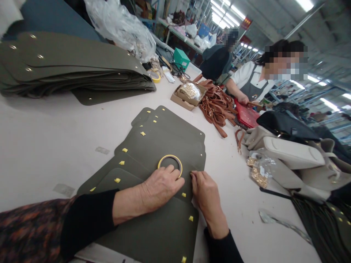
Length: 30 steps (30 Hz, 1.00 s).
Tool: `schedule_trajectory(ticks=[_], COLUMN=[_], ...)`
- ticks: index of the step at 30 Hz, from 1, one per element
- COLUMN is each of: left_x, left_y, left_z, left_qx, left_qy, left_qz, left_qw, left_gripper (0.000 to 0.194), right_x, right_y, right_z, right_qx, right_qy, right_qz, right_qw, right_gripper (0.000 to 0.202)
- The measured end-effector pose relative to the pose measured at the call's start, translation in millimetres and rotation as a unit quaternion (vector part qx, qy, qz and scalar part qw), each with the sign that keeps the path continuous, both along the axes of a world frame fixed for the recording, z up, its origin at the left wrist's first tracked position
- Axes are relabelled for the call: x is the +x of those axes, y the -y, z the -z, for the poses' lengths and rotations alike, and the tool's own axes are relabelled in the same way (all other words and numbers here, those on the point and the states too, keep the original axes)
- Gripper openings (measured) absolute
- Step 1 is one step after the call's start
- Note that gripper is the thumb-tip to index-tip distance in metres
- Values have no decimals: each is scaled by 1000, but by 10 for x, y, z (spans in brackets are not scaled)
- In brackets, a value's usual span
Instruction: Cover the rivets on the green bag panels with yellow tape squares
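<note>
My left hand (pixel 161 186) is closed on a thin roll of yellow tape (pixel 170 156), held over a dark olive leather panel (pixel 153 146). Close to its right, my right hand (pixel 207 193) has thumb and forefinger pinched together by the panel's right edge; what lies between those fingertips is too small to make out. Several panels overlap in front of me, and small yellow tape pieces (pixel 117 180) dot them along both sides. Metal studs or holes show near the far right corners.
A thick stack of olive panels (pixel 82 69) lies at the left. Beyond are a cardboard box (pixel 185 100) with gold chain, brown straps (pixel 216 102) and a green box (pixel 181 58). Pale bags (pixel 293 153) and bagged gold hardware (pixel 259 170) lie right. A co-worker (pixel 252 78) handles something red.
</note>
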<state>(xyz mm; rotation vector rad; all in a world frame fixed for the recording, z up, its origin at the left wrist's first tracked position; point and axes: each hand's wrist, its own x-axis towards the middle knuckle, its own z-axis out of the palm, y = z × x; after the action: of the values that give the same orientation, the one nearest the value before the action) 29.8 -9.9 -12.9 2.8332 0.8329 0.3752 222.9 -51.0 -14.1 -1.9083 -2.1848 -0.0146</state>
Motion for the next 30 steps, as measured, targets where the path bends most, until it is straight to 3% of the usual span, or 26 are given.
schedule_trajectory(ticks=[7,14,18,21,25,30], left_x=[-68,-163,-173,-158,-120,-89], left_y=[-6,-148,-193,-165,-105,-54], left_z=[-65,-267,-255,-210,-181,-241], left_qx=[-20,-35,-34,-18,1,-19], left_qy=[-32,37,132,167,166,166], left_qz=[1,18,41,56,64,59], left_qw=[999,999,990,984,984,984], left_gripper=[15,15,25,41,44,33], right_x=[12,-2,-90,-203,-306,-319], right_y=[-89,113,202,228,217,224], right_z=[-9,-202,-254,-284,-309,-246], right_qx=[-48,-162,-36,39,95,146], right_qy=[-93,-205,-317,-352,-308,-236], right_qz=[92,54,60,3,-76,-95], right_qw=[990,964,946,935,944,956], right_gripper=[18,16,16,19,20,15])
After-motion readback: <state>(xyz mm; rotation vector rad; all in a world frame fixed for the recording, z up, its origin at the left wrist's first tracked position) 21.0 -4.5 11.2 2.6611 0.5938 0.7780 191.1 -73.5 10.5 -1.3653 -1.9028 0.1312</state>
